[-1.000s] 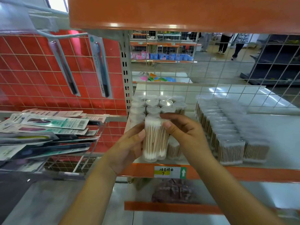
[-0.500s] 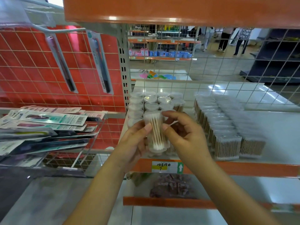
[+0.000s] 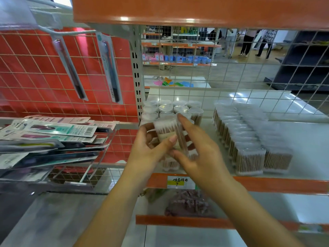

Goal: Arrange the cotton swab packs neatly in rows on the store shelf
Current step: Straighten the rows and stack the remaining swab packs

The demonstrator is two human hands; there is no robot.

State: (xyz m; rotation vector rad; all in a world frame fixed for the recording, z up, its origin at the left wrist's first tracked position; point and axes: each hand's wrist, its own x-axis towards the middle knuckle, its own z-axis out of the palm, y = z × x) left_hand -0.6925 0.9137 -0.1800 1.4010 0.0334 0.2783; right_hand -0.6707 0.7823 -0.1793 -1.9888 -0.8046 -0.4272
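A clear round tub of cotton swabs (image 3: 164, 130) stands upright at the front left of the white shelf (image 3: 306, 139). My left hand (image 3: 149, 150) grips it from the left, thumb across its front. My right hand (image 3: 197, 152) has its fingers stretched out against the tub's right side and a second tub behind it. Several more round tubs (image 3: 167, 108) stand in rows behind. Two long rows of square swab packs (image 3: 249, 139) run front to back on the right.
The shelf's orange front edge (image 3: 276, 184) carries a price label (image 3: 178, 181). A white wire grid (image 3: 231, 72) backs the shelf. On the left, toothbrush packs (image 3: 53, 132) lie in a wire basket, and two hang from hooks (image 3: 110, 68). A lower shelf holds a dark bag (image 3: 188, 205).
The tub has gone from held up in front of the shelf to further back and lower, against the other tubs. My right hand's fingers have straightened from a pinch.
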